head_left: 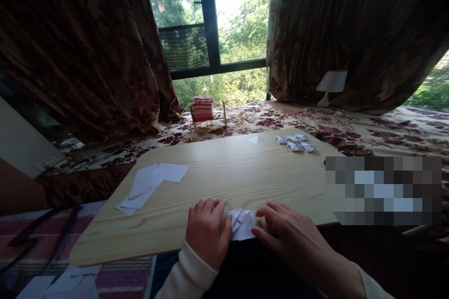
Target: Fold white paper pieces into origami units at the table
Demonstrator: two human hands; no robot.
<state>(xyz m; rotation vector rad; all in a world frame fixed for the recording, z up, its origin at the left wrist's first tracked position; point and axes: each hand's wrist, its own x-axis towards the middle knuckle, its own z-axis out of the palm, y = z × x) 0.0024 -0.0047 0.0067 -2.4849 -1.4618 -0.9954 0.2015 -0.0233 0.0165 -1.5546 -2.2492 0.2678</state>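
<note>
Loose white sheets lie on the table's left. The left hand, thumb spread from bent fingers, borders the folded paper at the near edge; the right hand's parted thumb and forefinger meet its right side.

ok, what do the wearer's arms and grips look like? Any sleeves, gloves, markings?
Left grip: bare human hand, no glove; long off-white left sleeve down to about the wrist, plain. Right grip: also bare; right sleeve is off-white too but ends higher, leaving part of the forearm uncovered. No watch, cables or markings visible on either.
</note>
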